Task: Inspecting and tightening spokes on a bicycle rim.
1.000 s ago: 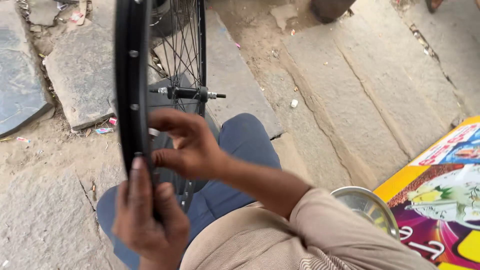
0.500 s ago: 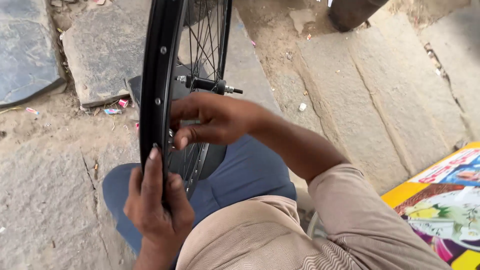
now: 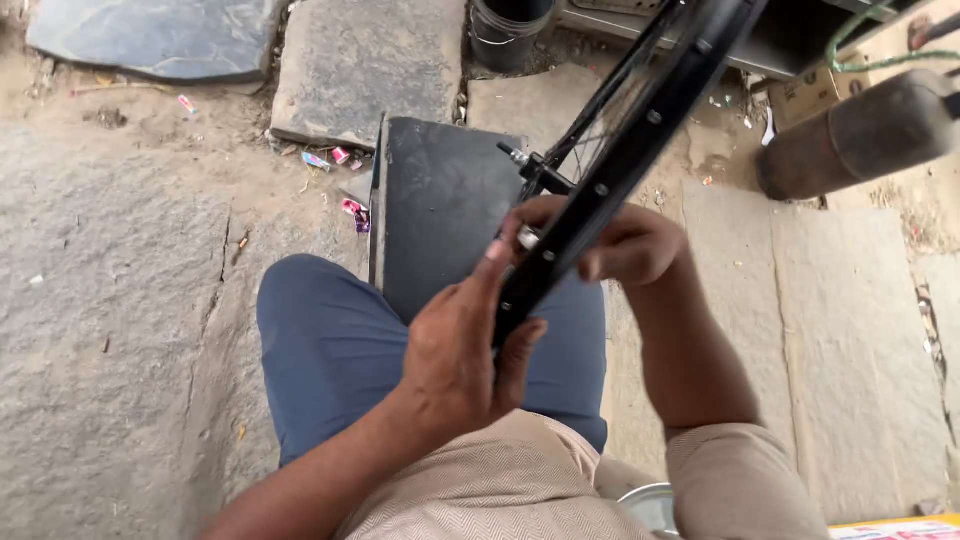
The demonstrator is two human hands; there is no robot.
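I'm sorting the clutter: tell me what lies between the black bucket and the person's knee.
In the head view, a dark flat slab lies between the black bucket and the knee.

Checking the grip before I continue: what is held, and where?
A black bicycle wheel: left hand grips its rim; right hand is at the rim too.

Both hands (image 3: 470,350) on black wheel rim (image 3: 620,170)

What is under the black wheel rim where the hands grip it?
Under the rim are blue trousers and a dark slab. Left hand and right hand cover whatever lies directly beneath.
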